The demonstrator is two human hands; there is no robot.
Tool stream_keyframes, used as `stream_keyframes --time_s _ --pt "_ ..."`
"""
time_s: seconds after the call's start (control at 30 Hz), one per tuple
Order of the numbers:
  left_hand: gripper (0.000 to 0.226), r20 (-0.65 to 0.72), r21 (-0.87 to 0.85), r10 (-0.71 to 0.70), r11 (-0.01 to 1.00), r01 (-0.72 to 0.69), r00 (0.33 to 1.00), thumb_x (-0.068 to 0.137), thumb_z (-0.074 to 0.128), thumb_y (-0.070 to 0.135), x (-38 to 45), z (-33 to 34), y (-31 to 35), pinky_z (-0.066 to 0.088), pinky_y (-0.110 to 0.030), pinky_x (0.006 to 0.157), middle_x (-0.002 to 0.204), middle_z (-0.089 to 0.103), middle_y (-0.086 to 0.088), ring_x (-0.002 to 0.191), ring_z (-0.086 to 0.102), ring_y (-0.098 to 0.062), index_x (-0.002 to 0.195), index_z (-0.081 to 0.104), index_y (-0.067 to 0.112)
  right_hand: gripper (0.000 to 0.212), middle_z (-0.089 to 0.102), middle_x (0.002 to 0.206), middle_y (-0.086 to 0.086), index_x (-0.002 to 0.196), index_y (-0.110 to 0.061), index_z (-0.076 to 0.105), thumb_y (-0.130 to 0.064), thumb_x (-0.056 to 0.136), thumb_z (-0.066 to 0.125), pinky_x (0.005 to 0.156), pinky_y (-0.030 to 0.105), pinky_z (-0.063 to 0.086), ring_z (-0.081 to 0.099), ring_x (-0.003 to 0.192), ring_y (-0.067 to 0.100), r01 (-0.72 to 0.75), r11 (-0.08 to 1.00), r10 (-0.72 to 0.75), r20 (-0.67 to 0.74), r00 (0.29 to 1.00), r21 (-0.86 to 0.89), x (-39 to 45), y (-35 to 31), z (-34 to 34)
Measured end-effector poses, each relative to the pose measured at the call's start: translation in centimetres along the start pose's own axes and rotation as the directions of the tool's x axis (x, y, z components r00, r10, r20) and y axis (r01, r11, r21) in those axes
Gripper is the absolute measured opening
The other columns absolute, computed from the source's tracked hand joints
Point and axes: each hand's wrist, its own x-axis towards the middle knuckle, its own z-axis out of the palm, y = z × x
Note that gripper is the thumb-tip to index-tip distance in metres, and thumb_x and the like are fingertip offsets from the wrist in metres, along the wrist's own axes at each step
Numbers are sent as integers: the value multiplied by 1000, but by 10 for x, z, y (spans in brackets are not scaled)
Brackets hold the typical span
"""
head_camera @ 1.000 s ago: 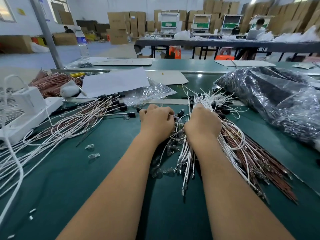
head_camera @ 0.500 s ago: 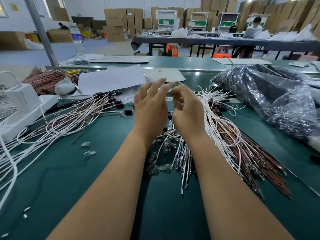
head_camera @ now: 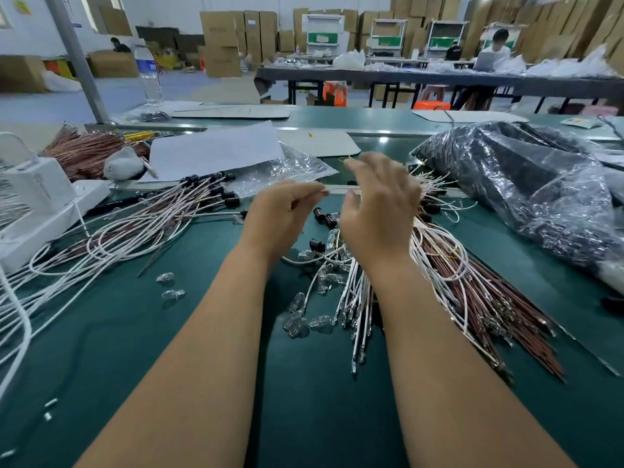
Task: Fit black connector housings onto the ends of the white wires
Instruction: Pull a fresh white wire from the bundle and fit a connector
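- The green work mat carries 2 heaps of work, which gives a rough measure of progress
- Largest is the heap of unfinished white wires on the right, mixed with brown ones, their bare metal terminals fanned toward the near edge; judging by its size, most of the job is left
- On the left lies the finished bundle, white and pinkish wires whose far ends already wear black connector housings; this pile looks somewhat thinner than the unfinished one
- At far right a crinkled plastic bag holds dark parts, possibly more housings, though I cannot tell
- The left hand hovers above the mat with thumb and forefinger pinched together; whether a thin wire sits in that pinch I cannot tell
- The right hand is raised beside it, fingers spread and loosely bent, holding nothing that shows
- Between and below the hands a few loose black housings rest on the mat, beside small clear glass bulbs scattered near the wire ends
- My judgement: 1 wire is between steps, with no housing being pressed on just now
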Motion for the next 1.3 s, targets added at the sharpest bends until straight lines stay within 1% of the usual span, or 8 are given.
stream_keyframes --time_s 0.2,0.37,0.63,0.8,0.93,1.03,1.13,1.3 --pt "13 104 99 -24 995 14 994 92 63 19 2 -2 -6 48 -31 64 71 65 4 62 54 -8 93 75 13 16 68 97 -10 95 -27 71 -22 93 56 94 34 13 54 101 14 -6 1000 9 121 993 -26 -4 1 8" --pt "19 156 -84 -230 966 244 961 89 65 5 2 -8 -14 46 -12 66 80 72 4 71 62 -4 95 74 20 19 66 92 -10 89 -26 71 -12 89 58 100 38 13 54 97 15 -71 996 77 114 990 -63 -4 6 7" --pt "14 -16 -125 -188 975 185 982 77 78 6 4 -7 -12 53 -13 73 76 72 5 69 67 2 89 76 13 15 71 91 -11 96 -28 71 -32 93 57 77 30 14 52 83 9 35 999 -35 270 962 6 -4 2 8" --pt "20 19 -24 -217 976 218 976 75 81 11 4 0 -11 47 -11 57 68 68 8 53 57 4 94 74 13 14 68 86 0 93 -16 67 -20 95 55 89 34 39 59 79 20 -80 997 82 332 940 -21 -2 2 7" --pt "37 112 157 -202 970 184 973 90 59 6 3 15 -4 46 -24 92 103 68 0 98 62 -11 125 61 15 12 57 81 1 87 -14 59 -13 95 50 53 25 32 49 67 17 -250 968 233 272 934 30 -2 3 7" --pt "56 278 421 -280 895 146 919 92 43 4 5 25 -3 34 -39 109 142 50 -8 133 40 -25 144 42 23 9 56 82 0 90 -15 54 -14 96 48 54 26 29 49 69 16 -339 930 296 257 920 143 -1 2 7" --pt "49 296 482 -300 867 129 907 91 45 7 8 26 -6 34 -40 109 146 47 4 134 39 -23 136 54 26 7 51 72 -9 89 -16 52 -13 93 48 52 22 30 47 64 4 -383 892 322 255 912 241 -1 3 9" --pt "32 158 430 -308 876 216 938 89 55 9 7 22 -7 41 -39 101 125 58 -7 120 48 -29 116 69 20 17 54 70 -13 90 -20 61 -9 87 49 55 22 38 50 64 3 -420 843 334 285 898 336 -1 4 11"
